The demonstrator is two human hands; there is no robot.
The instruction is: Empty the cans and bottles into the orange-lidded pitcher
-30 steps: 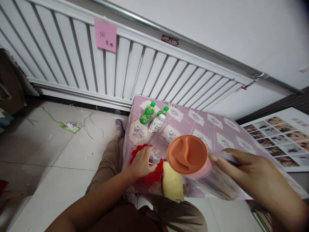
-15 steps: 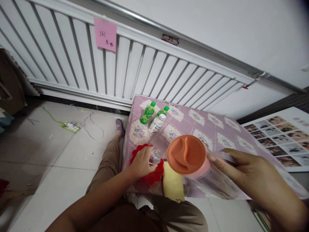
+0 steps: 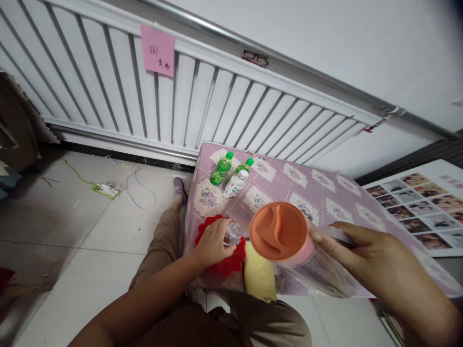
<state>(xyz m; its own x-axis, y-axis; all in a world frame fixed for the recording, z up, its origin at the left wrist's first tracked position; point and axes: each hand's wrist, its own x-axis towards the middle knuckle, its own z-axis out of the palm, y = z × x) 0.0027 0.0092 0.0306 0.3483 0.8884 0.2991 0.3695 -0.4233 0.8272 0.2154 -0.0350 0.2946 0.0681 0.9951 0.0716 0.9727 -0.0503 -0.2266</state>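
My left hand (image 3: 213,243) is wrapped round a clear, uncapped bottle (image 3: 236,232) above a red scalloped mat (image 3: 231,262). In my right hand (image 3: 365,250) is the handle of a clear pitcher (image 3: 327,274) with an orange lid (image 3: 278,230). The pitcher is tilted, its lid end close to the bottle's mouth. A folded yellow cloth (image 3: 259,277) lies beside the mat. Whether any liquid runs between pitcher and bottle is too unclear to tell.
Farther back on the floral tablecloth (image 3: 296,174) stand two green bottles (image 3: 221,169) (image 3: 245,166) and a white-capped bottle (image 3: 236,185). Behind is a white radiator (image 3: 217,106). A photo board (image 3: 419,207) is at the right, a power strip (image 3: 106,190) on the floor.
The pitcher's lid has shifted very slightly left. My left hand and the bottle have hardly moved.
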